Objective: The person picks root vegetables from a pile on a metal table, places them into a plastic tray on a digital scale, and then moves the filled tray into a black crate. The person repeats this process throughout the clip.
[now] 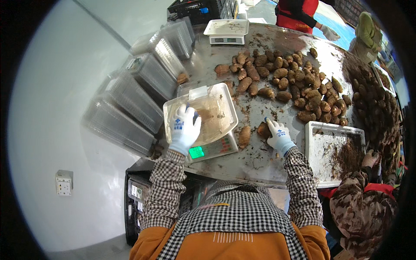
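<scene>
My left hand (185, 128), in a white and pale blue glove, is on the near left side of a clear plastic container (212, 125). The container rests on the pan of a white scale (233, 108) with a lit green display; a brownish patch shows through the plastic. My fingers close on its edge, though their tips are partly hidden. On the steel table, my gloved right hand (279, 136) grips a brown taro corm (263, 130) from its right side. Another taro corm (244, 137) lies between that one and the scale.
A large heap of taro (303, 86) spreads across the table's far right. Stacked clear plastic boxes (125, 104) line the left. A white, soil-strewn tray (320, 151) lies right of my hand. Beyond are a second scale (226, 31) and co-workers; one person's hand (370, 159) works at right.
</scene>
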`<state>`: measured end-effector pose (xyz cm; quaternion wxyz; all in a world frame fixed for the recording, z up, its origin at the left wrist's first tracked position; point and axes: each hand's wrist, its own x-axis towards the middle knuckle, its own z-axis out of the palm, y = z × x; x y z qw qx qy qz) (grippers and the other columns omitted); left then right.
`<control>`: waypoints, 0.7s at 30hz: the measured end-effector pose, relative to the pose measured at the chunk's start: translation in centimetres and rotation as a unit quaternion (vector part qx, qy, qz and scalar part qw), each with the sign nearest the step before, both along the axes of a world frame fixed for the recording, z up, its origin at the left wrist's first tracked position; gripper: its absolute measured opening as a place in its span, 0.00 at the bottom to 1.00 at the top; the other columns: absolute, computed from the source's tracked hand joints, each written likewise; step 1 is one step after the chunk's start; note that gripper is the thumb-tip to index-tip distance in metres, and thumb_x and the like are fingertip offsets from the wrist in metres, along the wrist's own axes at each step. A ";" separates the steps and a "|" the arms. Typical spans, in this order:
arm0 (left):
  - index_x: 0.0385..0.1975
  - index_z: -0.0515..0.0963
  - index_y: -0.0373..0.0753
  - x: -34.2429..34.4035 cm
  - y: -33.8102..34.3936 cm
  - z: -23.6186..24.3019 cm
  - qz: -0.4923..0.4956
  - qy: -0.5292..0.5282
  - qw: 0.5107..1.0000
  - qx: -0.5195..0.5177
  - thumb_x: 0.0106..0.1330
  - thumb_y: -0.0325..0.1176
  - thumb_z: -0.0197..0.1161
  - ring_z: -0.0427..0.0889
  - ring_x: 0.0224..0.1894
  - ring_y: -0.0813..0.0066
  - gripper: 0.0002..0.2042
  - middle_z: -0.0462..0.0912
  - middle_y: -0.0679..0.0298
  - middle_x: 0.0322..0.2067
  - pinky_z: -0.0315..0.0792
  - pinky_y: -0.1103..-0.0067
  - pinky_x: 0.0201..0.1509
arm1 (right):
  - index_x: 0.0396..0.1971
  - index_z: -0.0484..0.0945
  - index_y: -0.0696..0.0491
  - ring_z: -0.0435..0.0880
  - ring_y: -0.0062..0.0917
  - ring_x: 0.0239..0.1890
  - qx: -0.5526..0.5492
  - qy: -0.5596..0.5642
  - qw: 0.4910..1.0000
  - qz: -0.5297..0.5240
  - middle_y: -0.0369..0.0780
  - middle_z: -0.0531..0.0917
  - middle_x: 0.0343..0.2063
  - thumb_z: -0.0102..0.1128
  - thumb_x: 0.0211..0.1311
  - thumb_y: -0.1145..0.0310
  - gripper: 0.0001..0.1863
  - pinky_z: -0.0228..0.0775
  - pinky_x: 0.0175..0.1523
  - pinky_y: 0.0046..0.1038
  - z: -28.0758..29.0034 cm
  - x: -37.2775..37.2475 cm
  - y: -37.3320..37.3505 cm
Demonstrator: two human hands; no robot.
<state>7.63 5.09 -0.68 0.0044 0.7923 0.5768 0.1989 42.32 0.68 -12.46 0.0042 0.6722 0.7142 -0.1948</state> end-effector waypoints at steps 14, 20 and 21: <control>0.58 0.71 0.31 11.0 -8.3 -3.7 -0.110 -0.517 0.721 -0.448 0.69 0.27 0.59 0.80 0.48 0.75 0.19 0.80 0.61 0.47 0.75 0.79 0.52 | 0.68 0.58 0.57 0.73 0.28 0.59 -0.074 0.851 0.511 -0.098 0.41 0.72 0.59 0.68 0.60 0.52 0.43 0.67 0.63 0.32 0.1 -2.6 -10.4; 0.67 0.55 0.33 13.2 -9.6 -5.8 -0.169 -0.565 0.704 -0.396 0.66 0.27 0.65 0.76 0.55 0.72 0.33 0.73 0.58 0.56 0.72 0.75 0.60 | 0.68 0.60 0.59 0.75 0.27 0.57 0.109 0.679 0.716 -0.122 0.42 0.76 0.57 0.60 0.67 0.54 0.37 0.67 0.60 0.25 5.8 -5.1 -11.2; 0.67 0.55 0.33 13.2 -9.6 -5.9 -0.161 -0.579 0.691 -0.401 0.65 0.28 0.66 0.75 0.55 0.71 0.34 0.73 0.58 0.57 0.72 0.75 0.60 | 0.65 0.66 0.59 0.78 0.32 0.54 0.170 0.579 0.788 -0.123 0.46 0.79 0.53 0.57 0.69 0.55 0.32 0.70 0.57 0.28 6.3 -5.3 -11.4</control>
